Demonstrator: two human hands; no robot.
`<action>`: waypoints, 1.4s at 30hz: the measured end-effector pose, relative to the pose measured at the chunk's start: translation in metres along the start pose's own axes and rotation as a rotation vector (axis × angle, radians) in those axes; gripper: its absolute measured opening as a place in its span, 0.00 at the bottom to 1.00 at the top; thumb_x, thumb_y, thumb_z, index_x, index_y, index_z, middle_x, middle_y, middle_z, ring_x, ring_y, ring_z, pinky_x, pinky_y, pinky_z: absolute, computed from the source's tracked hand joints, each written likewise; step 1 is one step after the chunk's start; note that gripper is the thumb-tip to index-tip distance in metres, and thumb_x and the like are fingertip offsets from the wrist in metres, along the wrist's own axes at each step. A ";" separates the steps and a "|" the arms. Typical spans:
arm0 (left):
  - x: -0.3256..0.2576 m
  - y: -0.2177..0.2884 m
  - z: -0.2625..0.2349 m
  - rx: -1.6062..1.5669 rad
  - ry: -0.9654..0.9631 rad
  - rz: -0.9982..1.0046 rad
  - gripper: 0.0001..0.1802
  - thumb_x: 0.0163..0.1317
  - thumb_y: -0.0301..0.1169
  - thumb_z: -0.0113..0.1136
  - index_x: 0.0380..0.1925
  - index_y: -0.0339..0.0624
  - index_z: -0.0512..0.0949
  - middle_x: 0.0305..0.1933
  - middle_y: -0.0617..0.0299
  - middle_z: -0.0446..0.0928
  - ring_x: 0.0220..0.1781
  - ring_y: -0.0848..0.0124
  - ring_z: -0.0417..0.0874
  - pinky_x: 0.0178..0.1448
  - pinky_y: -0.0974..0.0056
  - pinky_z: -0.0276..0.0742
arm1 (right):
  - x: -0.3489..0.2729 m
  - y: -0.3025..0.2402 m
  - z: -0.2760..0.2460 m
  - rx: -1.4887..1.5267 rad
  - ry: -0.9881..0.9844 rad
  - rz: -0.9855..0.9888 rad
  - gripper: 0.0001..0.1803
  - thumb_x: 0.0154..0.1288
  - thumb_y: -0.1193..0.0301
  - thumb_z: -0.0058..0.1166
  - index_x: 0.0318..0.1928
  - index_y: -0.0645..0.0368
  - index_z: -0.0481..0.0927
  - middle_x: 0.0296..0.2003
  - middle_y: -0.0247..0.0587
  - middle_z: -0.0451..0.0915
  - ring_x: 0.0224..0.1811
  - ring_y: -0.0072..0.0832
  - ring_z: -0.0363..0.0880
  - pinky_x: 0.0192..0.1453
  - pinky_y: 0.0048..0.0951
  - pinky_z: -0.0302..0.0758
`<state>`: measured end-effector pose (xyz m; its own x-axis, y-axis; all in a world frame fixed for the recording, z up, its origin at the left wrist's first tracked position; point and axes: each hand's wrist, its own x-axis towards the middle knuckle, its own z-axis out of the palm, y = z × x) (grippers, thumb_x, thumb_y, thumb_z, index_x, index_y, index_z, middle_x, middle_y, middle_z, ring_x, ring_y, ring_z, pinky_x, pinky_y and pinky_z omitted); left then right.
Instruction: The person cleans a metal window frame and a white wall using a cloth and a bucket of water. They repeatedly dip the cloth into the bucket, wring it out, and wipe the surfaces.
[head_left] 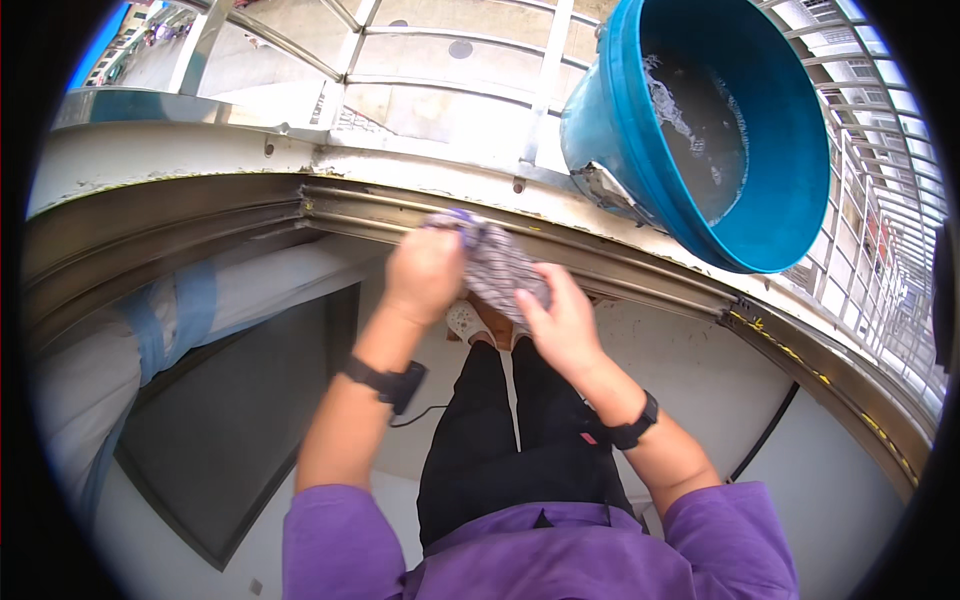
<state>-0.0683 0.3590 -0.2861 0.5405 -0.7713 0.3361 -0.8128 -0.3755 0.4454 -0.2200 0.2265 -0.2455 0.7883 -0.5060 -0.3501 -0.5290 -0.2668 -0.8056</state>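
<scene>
A grey-and-white patterned cloth (pixel 498 262) with a purple edge is stretched between my two hands, above the metal window track. My left hand (pixel 425 272) is closed in a fist around its upper left end, slightly blurred. My right hand (pixel 562 322) grips the lower right end, thumb on top. To the right, a blue bucket (pixel 600 120) stands tilted in view on the outer ledge, with murky, foamy water (pixel 697 135) inside.
The window track (pixel 610 255) runs across in front of me, beside a worn white ledge (pixel 430 172). Metal railings (pixel 440 90) stand beyond it. A rolled pale curtain with a blue band (pixel 195 303) and a dark panel (pixel 235 420) lie at left. My feet are below the cloth.
</scene>
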 end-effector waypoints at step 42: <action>-0.130 0.009 -0.066 -0.589 0.152 -0.907 0.04 0.56 0.18 0.53 0.31 0.35 0.75 0.30 0.56 0.77 0.33 0.66 0.79 0.38 0.66 0.75 | 0.130 -0.077 0.113 -0.706 -0.134 -1.173 0.14 0.53 0.66 0.51 0.41 0.43 0.82 0.32 0.26 0.72 0.40 0.26 0.71 0.38 0.31 0.69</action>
<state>-0.1315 0.4896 -0.2708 0.9401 -0.2452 -0.2367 0.1111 -0.4359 0.8931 -0.0414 0.2735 -0.2835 0.8825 0.3740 0.2852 0.4470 -0.8556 -0.2610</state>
